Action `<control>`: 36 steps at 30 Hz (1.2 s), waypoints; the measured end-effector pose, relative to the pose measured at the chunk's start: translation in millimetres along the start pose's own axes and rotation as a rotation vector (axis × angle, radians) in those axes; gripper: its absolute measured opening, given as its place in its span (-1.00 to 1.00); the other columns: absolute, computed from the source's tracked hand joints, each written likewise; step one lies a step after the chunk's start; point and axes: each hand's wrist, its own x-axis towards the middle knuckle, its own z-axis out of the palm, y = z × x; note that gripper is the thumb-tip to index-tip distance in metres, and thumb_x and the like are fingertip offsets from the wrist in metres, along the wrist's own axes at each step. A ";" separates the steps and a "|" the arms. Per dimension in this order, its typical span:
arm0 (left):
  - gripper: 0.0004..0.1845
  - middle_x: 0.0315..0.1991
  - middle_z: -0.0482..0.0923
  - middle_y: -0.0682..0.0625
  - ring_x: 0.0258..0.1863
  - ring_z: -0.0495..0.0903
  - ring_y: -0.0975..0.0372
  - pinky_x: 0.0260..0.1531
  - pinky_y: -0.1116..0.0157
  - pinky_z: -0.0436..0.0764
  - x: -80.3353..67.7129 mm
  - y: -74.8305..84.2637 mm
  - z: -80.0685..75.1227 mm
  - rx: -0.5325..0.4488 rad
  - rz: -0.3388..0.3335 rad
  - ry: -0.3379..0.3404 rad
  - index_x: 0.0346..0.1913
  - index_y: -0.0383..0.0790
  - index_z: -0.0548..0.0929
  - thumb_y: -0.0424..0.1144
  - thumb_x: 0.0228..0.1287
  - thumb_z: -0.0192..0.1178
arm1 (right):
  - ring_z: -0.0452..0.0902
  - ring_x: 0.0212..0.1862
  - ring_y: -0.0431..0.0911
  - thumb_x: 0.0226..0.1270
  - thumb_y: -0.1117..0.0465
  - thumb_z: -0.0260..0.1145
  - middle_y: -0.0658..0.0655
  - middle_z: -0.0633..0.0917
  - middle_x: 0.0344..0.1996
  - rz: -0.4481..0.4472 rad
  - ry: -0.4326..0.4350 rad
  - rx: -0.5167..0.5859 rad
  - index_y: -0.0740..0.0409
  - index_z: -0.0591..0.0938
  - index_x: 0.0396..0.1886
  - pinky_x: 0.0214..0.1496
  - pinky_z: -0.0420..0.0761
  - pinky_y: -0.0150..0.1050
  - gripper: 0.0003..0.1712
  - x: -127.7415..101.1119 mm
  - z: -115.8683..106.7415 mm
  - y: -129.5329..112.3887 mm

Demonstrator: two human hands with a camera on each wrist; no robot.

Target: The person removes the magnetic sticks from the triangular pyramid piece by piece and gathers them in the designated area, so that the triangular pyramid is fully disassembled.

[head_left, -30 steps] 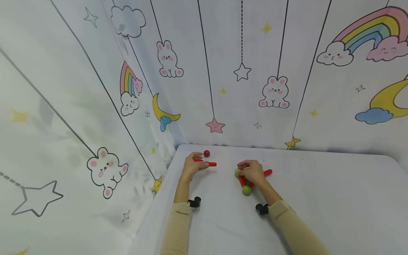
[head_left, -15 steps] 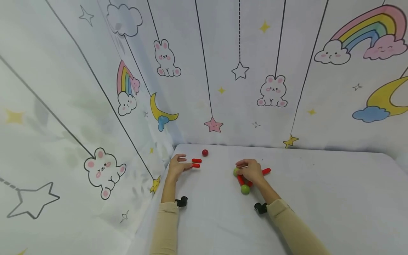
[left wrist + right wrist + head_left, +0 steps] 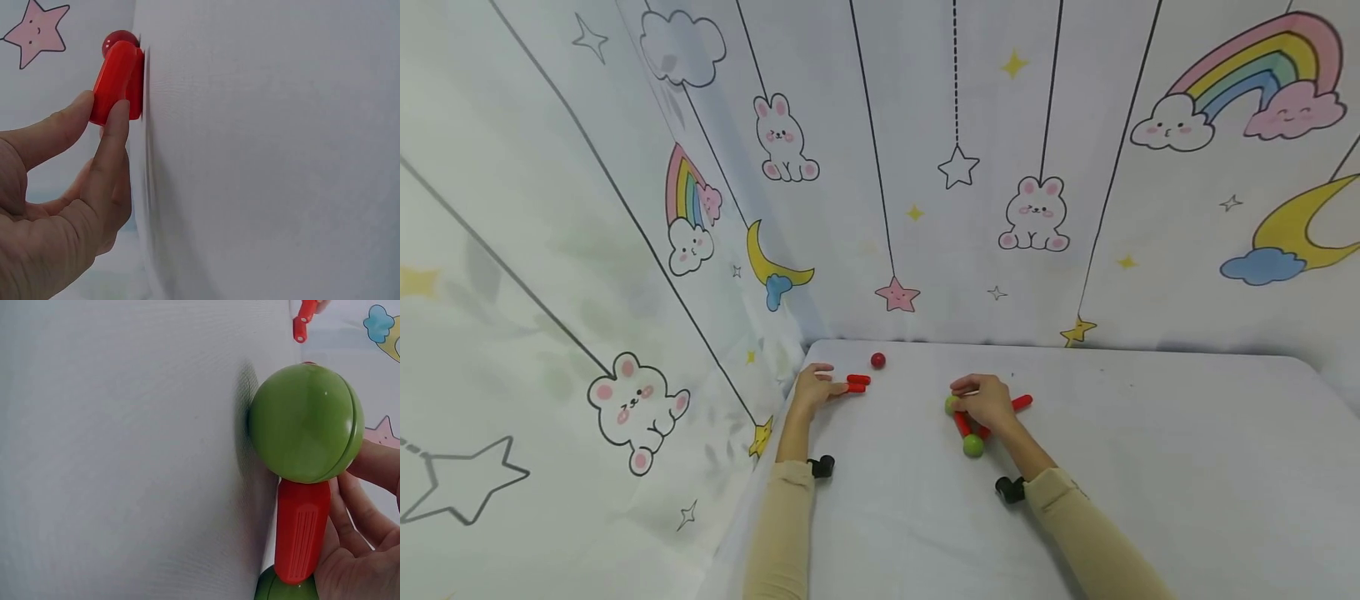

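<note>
Near the table's far left, my left hand (image 3: 815, 388) pinches a red rod (image 3: 112, 81) between thumb and finger. A second red rod (image 3: 858, 379) lies just behind it, and a red ball (image 3: 877, 360) sits farther back. My right hand (image 3: 988, 402) holds a green ball (image 3: 303, 422) at the end of a red connecting rod (image 3: 303, 531). That rod runs down to another green ball (image 3: 973, 446) nearer the front. One more red rod (image 3: 1022, 402) sticks out past my right hand, partly hidden by it.
A white cloth covers the table (image 3: 1150, 458). Behind and to the left hang white curtains (image 3: 955, 250) printed with bunnies, stars and rainbows. A black wrist camera (image 3: 822, 467) sits on the left wrist, another camera (image 3: 1010, 490) on the right.
My left hand has drawn back to the left with its red rod, uncovering the second rod, then shifted slightly. The right hand keeps its hold on the green ball. The head view has turned slightly.
</note>
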 end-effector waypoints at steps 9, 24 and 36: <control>-0.37 0.23 0.54 -0.36 0.17 0.55 -0.09 0.20 0.05 0.60 11.5 -6.3 7.0 0.043 0.004 0.018 0.32 -0.38 0.52 -0.42 0.20 0.50 | 0.71 -0.05 -0.01 0.22 0.33 0.57 0.09 0.82 -0.14 -0.010 0.002 -0.009 0.21 0.77 0.01 -0.09 0.70 -0.22 -0.66 1.8 1.0 0.8; -0.32 0.24 0.44 -0.41 -0.10 0.71 -0.02 -0.14 0.20 0.77 15.1 -7.1 11.5 -0.140 -0.038 -0.016 0.36 -0.47 0.43 -0.61 0.18 0.43 | 0.70 0.07 0.06 0.31 0.20 0.53 0.15 0.79 0.02 -0.048 -0.054 -0.119 0.16 0.74 0.12 0.04 0.72 -0.05 -0.60 -20.9 -9.9 -16.3; -0.38 0.23 0.44 -0.35 -0.04 0.68 -0.02 -0.08 0.25 0.75 17.3 -6.4 12.9 -0.072 -0.031 0.008 0.35 -0.41 0.47 -0.53 0.24 0.42 | 0.72 -0.05 0.02 0.28 0.27 0.52 0.13 0.79 -0.08 -0.063 -0.008 -0.194 0.17 0.76 0.04 -0.25 0.74 -0.23 -0.67 -46.0 -25.9 -27.0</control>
